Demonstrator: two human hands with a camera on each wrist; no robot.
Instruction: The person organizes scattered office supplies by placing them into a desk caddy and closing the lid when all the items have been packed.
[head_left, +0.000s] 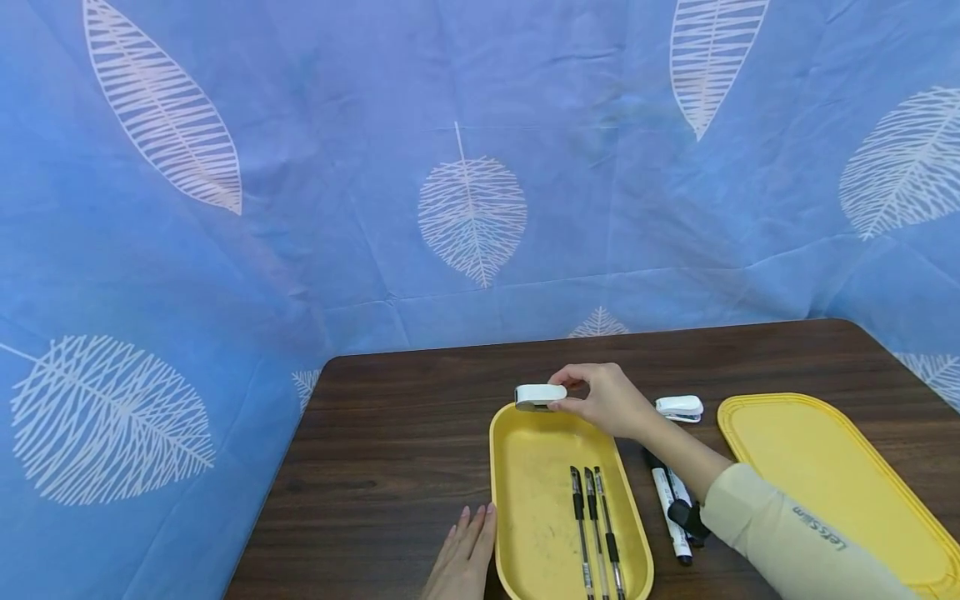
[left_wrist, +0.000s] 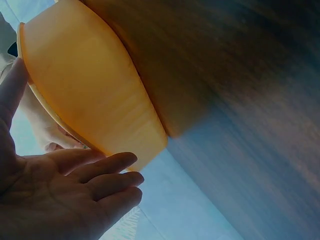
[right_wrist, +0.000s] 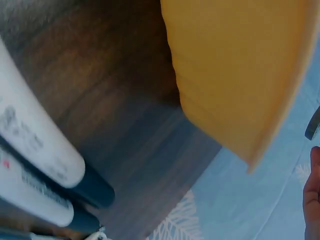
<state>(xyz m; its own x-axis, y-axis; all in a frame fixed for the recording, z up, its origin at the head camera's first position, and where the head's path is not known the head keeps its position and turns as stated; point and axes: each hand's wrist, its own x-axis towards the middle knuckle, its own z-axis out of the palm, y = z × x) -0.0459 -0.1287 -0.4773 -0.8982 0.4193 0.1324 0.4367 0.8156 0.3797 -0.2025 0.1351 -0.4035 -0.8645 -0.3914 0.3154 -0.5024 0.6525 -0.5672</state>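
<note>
My right hand (head_left: pixel 606 400) pinches a small white stapler (head_left: pixel 542 394) by its right end between thumb and fingers, above the far rim of the yellow tray (head_left: pixel 504 500). In the right wrist view only part of that hand (right_wrist: pixel 312 195) shows at the right edge. Three black-capped pens (head_left: pixel 594 533) lie side by side in the tray. Against the tray's left side rests my left hand (head_left: pixel 467 554), its fingers extended. The left wrist view shows this hand (left_wrist: pixel 65 190) palm up in frame, fingers loosely straight, beside the tray wall (left_wrist: pixel 95 85).
A second white stapler (head_left: pixel 679 407) lies beyond my right forearm. White markers (head_left: pixel 671 512) with black caps lie right of the tray, partly hidden by the sleeve (head_left: pixel 795 533). A yellow lid-like tray (head_left: pixel 825 467) is farther right on the dark wooden table (head_left: pixel 390 450). Blue cloth hangs behind.
</note>
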